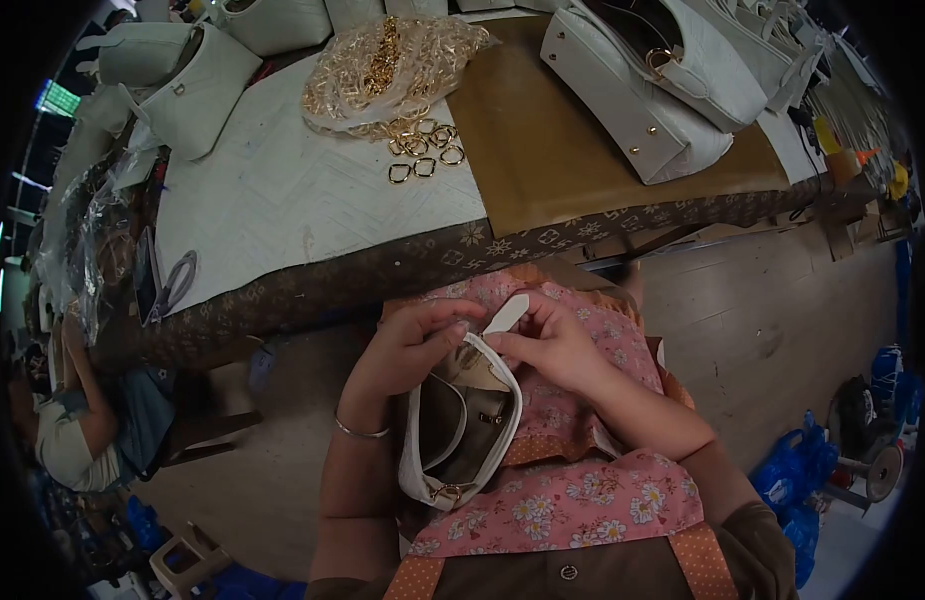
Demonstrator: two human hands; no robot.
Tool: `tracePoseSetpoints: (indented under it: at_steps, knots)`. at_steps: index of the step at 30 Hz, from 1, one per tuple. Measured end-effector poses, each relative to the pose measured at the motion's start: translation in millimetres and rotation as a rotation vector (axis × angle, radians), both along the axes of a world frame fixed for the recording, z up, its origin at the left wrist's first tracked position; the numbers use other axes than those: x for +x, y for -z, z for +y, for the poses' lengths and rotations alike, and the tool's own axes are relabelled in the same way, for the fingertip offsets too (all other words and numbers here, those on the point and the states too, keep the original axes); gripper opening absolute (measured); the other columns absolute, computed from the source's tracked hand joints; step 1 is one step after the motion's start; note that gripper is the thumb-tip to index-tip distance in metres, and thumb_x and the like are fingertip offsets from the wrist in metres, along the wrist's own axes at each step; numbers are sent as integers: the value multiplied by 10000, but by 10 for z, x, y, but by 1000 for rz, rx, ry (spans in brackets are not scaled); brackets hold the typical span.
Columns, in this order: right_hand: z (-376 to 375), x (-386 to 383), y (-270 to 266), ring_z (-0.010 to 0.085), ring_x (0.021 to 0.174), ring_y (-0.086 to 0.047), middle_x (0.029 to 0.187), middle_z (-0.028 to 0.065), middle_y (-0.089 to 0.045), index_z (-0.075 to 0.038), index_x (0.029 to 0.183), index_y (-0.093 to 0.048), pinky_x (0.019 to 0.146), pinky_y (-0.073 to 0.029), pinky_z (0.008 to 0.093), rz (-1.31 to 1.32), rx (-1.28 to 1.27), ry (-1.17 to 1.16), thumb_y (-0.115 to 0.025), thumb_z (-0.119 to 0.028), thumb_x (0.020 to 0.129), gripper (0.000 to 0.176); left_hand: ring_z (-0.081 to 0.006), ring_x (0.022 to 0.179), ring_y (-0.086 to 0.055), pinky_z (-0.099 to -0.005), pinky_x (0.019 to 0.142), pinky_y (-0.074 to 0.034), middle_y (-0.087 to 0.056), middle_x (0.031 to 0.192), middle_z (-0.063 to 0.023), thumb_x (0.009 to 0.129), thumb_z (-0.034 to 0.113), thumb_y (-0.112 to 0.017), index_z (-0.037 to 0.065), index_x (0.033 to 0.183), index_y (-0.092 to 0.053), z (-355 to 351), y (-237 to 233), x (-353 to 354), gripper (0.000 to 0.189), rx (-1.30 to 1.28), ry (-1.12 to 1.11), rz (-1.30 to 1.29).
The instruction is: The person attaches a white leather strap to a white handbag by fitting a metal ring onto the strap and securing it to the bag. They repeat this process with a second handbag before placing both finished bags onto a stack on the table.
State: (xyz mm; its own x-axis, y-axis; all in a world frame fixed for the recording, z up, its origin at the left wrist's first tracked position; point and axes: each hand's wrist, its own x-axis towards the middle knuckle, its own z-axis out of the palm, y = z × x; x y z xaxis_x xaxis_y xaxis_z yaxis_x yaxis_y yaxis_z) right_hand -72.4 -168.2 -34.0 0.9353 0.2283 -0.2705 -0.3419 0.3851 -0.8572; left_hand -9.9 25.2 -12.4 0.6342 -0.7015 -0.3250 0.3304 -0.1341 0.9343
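Note:
A small white handbag (412,455) rests open-side up on my lap, its dark lining and an inner zip showing. My left hand (417,345) pinches the bag's far end at the rim. Between the thumb and fingers of my right hand (557,345) is a white strap tab (506,314), which stands up from that same end of the bag. Whatever joins tab and bag is hidden by my fingertips. A gold ring (447,492) sits at the bag's near end.
On the table lie loose gold D-rings (424,168) beside a clear plastic bag of gold hardware (382,75). White handbags (622,100) stand at the back and right. Scissors (177,287) hang at the left edge. Another person (77,430) sits at left.

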Motion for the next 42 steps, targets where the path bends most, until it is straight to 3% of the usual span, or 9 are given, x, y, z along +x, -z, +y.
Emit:
tracePoseSetpoints:
  at_steps: [2, 4, 7, 11, 13, 19, 22, 29, 42]
  knots:
    - [-4, -18, -57, 119, 706, -611, 834, 49, -638, -27, 912, -588, 619, -491, 237, -68, -91, 44, -655, -62, 797, 138, -30, 854, -512, -180, 722, -422, -584, 943, 13, 910, 65, -488, -1, 1129, -553, -10, 43, -6, 238, -2, -21, -47]
    - [-32, -40, -207, 168, 683, -620, 808, 78, -632, -22, 866, -611, 608, -489, 257, -595, -800, 92, -674, -41, 750, 133, -24, 840, -505, -177, 712, -418, -581, 927, 23, 909, 66, -493, 3, 1115, -561, -26, 44, -13, 226, -3, -40, -92]
    - [-37, -43, -307, 212, 680, -615, 781, 101, -617, -20, 844, -626, 596, -477, 262, -802, -882, 69, -680, -34, 714, 142, -33, 864, -519, -187, 731, -430, -587, 948, 15, 904, 57, -500, -4, 1107, -560, -48, -18, -12, 220, 20, -38, -89]
    - [-107, -26, -372, 156, 707, -599, 786, 74, -612, -17, 824, -612, 582, -461, 244, -731, -778, -20, -670, -37, 750, 96, -69, 927, -547, -217, 794, -452, -601, 996, -22, 899, 43, -504, -22, 1103, -553, -94, -20, -34, 220, -36, -50, -31]
    - [-124, 6, -316, 76, 706, -551, 775, 22, -594, -25, 809, -582, 583, -438, 214, -387, -603, -183, -669, -62, 788, 97, -83, 949, -553, -226, 816, -455, -604, 1013, -36, 898, 41, -503, -31, 1103, -549, -123, 19, -55, 222, -66, -60, -20]
    - [-85, 41, -10, 19, 676, -496, 759, -38, -560, -40, 831, -540, 606, -414, 172, -139, -374, -128, -673, -97, 817, 146, -94, 952, -553, -227, 822, -453, -599, 1019, -58, 906, 54, -495, -50, 1118, -525, -144, 12, -15, 239, -48, 11, -3]
    - [-81, 69, 89, 15, 588, -494, 670, -38, -559, -41, 800, -551, 506, -404, 179, -126, -307, -94, -692, -147, 806, 176, -84, 930, -548, -223, 806, -453, -595, 1011, -52, 912, 60, -487, -49, 1127, -518, -140, 39, 2, 243, -41, 31, 30]
    - [-96, 110, 128, 18, 601, -511, 683, -28, -572, -36, 802, -559, 514, -408, 167, -31, -201, -119, -685, -146, 814, 168, -60, 884, -534, -204, 770, -449, -590, 990, -33, 925, 74, -474, -48, 1130, -518, -144, 67, 29, 243, -79, 51, 51]
    - [-33, 72, 122, 10, 588, -488, 681, -38, -563, -32, 794, -559, 505, -400, 177, -150, -349, -52, -700, -136, 795, 175, -40, 824, -513, -189, 714, -437, -584, 935, -6, 936, 86, -455, -40, 1117, -528, -117, 116, 38, 232, -73, 80, 21]
